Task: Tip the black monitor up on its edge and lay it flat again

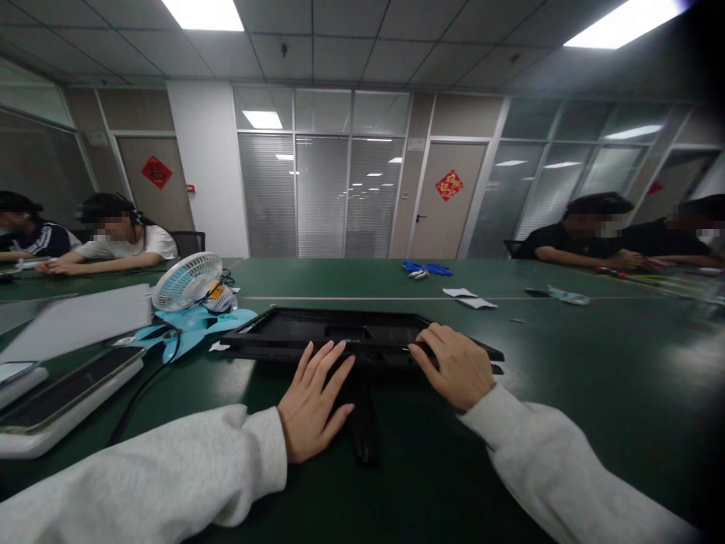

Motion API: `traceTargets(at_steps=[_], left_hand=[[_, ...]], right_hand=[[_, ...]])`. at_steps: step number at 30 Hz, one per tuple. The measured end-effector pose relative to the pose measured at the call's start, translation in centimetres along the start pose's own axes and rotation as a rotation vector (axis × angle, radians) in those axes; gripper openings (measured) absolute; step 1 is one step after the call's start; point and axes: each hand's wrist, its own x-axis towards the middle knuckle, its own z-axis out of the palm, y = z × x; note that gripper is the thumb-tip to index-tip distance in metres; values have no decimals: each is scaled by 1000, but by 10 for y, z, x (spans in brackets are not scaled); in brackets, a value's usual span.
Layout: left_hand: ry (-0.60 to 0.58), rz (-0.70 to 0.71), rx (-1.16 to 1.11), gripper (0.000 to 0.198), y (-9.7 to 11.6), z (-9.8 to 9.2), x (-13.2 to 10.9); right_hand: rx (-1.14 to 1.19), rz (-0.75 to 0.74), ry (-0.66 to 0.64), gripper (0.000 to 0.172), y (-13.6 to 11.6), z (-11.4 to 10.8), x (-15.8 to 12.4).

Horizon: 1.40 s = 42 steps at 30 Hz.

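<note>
A wide black plastic casing (283, 344), looking like a monitor's shell, lies on the green table in front of me. It has a raised rim around a recessed inside. A black bar (364, 431) like a stand neck juts from beneath its near edge toward me. With fingers spread, my left hand (317, 400) rests its fingertips at the casing's near edge, left of the bar. My right hand (456, 363) curls over the near rim on the right, thumb in front and fingers bent behind it.
Left of the casing stand a white and blue fan (189, 283), light-blue fan blades (195, 326), a cable and a phone-like slab (71, 389) on a white base. Beyond lie blue gloves (427, 268), white papers (470, 297) and a small packet (566, 295). Several people sit at both sides.
</note>
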Motion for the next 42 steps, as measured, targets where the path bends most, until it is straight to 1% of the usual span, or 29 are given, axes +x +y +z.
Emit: traceTargets(at_steps=[9, 15, 21, 27, 32, 36, 39, 42], left_hand=[[-44, -21, 11, 64, 0, -1, -3], [-22, -16, -2, 65, 0, 0, -3], [-9, -4, 17, 63, -1, 0, -3], [-15, -10, 3, 62, -2, 3, -5], [-17, -6, 11, 62, -1, 2, -5], [-27, -15, 18, 63, -1, 1, -6], [-14, -12, 13, 61, -1, 2, -7], [-2, -9, 11, 60, -2, 2, -7]], right_hand=[[10, -7, -29, 36, 2, -1, -1], [22, -3, -47, 38, 6, -3, -1], [44, 7, -75, 40, 3, -5, 0], [68, 13, -88, 39, 1, -5, -2], [64, 19, -88, 37, 1, -5, -4], [50, 23, -97, 38, -2, -7, -3], [45, 3, -105, 37, -7, -9, -2], [101, -32, -99, 33, -14, -9, -1]])
